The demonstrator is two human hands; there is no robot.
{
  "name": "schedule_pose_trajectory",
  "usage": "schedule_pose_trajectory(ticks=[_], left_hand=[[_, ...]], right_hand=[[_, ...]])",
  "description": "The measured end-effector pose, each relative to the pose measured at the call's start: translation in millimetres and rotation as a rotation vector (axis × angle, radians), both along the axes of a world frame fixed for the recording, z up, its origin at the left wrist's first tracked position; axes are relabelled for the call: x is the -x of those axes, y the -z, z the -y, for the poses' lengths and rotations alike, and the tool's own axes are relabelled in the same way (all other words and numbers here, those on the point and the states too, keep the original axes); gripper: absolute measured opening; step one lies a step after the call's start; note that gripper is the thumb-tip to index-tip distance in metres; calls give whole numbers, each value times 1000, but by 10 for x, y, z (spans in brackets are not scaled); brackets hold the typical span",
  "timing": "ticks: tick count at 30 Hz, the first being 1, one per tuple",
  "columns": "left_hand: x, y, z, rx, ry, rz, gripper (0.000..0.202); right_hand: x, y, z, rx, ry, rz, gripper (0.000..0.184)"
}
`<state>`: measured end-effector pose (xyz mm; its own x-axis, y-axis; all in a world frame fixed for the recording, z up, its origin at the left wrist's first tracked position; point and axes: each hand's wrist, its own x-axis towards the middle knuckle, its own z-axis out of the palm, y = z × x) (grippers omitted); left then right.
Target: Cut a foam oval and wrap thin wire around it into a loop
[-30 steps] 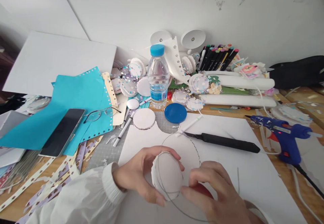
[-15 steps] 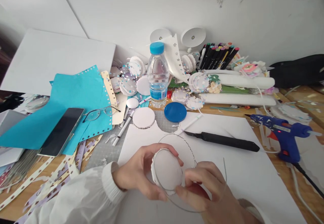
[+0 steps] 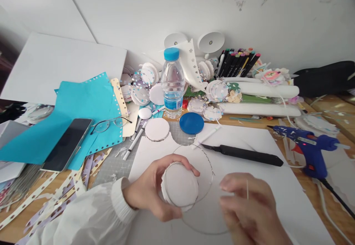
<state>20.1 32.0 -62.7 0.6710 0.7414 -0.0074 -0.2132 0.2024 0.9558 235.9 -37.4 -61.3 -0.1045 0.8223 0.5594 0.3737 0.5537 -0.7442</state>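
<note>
My left hand point(image 3: 163, 193) curls around a white paper disc point(image 3: 181, 184) with a ragged rim, fingers over its top and thumb beneath. A thin wire point(image 3: 212, 173) lies around the disc's edge and loops out to the right, partly twisted along one stretch. Slightly blurred, my right hand point(image 3: 249, 204) is held right of the disc, its thumb and forefinger tips apart and nothing visible between them. The wire's lower curve passes behind this hand, and a thin straight end shows in front of its fingers.
A craft knife point(image 3: 249, 155) and a white marker point(image 3: 208, 136) lie on white board point(image 3: 288, 189), beyond my hands. The glue gun point(image 3: 310, 145) is at right, a water bottle point(image 3: 173, 82) behind. Phone point(image 3: 66, 145) and glasses point(image 3: 111, 123) rest left on blue sheets point(image 3: 83, 97).
My right hand has come away from the disc, moving right, and its fingers have parted. The disc has shifted slightly left in my left hand and faces me more squarely.
</note>
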Motion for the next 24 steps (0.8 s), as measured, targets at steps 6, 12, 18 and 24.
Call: schedule_pose_trajectory(ticks=[6, 12, 18, 24], left_hand=[[30, 28, -18, -186, -55, 27, 72], [49, 61, -44, -365, -152, -18, 76], [-1, -41, 33, -705, -193, -184, 75], [-61, -162, 68, -938, -236, -325, 72]], right_hand=[[9, -29, -182, 486, -99, -504, 18], [27, 81, -224, 954, -375, -677, 37], [126, 101, -147, 1048, -606, -604, 40], [72, 178, -186, 990, -636, -636, 47]])
